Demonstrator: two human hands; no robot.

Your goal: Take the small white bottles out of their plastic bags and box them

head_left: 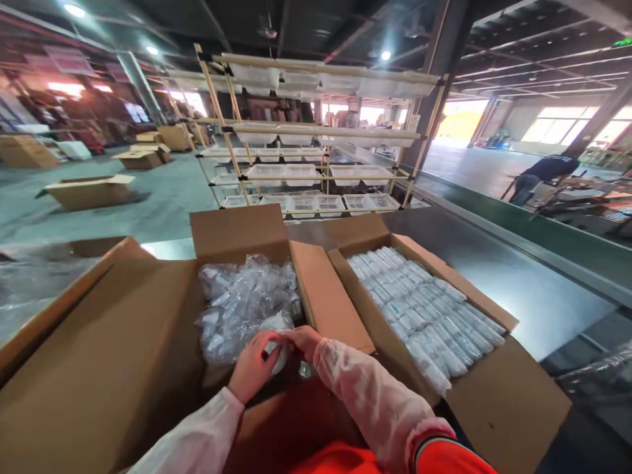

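Over the near end of an open cardboard box (239, 227), my left hand (255, 363) grips a clear plastic-wrapped item (279, 322) between thumb and fingers. My right hand (303, 340) pinches the edge of the same wrapping from the right. What lies inside the wrapping cannot be made out. Under and beyond the hands, a heap of loose clear-bagged items (241, 299) fills the box. A second open carton (355, 289) to the right holds tight rows of clear-wrapped items (424, 309).
Another carton (113, 263) with clear plastic stands at the left. Behind the boxes rises a rack (326, 131) of white trays. A metal table (533, 296) and a green conveyor (567, 230) lie to the right, with a person (543, 174) bending beyond. Open cartons (89, 192) sit on the floor.
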